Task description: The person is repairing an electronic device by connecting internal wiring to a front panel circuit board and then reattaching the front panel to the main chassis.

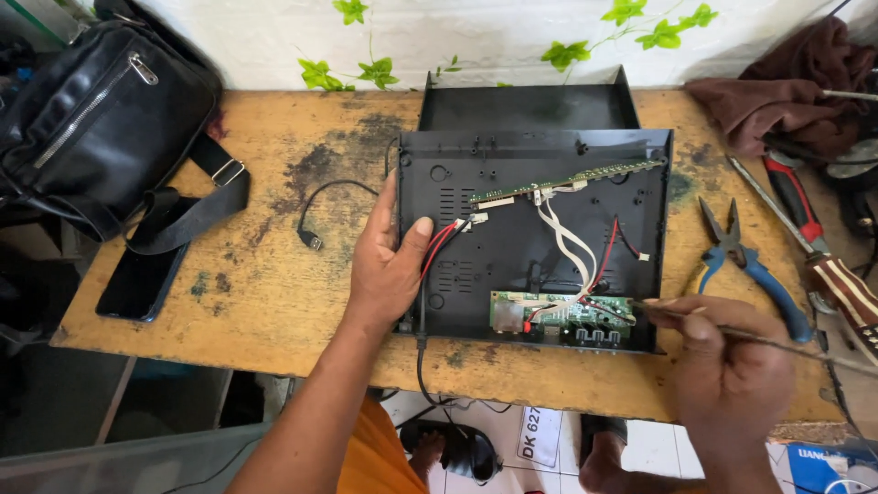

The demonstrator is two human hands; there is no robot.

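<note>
Right hand [727, 375] fingers closed on thin metal probe [786, 343], long axis left-right, tip toward green circuit board [558, 316]. Left hand [389, 265], fingers spread, flat on black metal chassis [512, 247].

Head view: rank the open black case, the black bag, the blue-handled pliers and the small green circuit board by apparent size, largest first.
1. Open black case, steadied by the left hand.
2. Black bag, though partly cut off by the frame edge, so unsure.
3. Blue-handled pliers.
4. Small green circuit board, near the right hand holding a thin tool.
</note>
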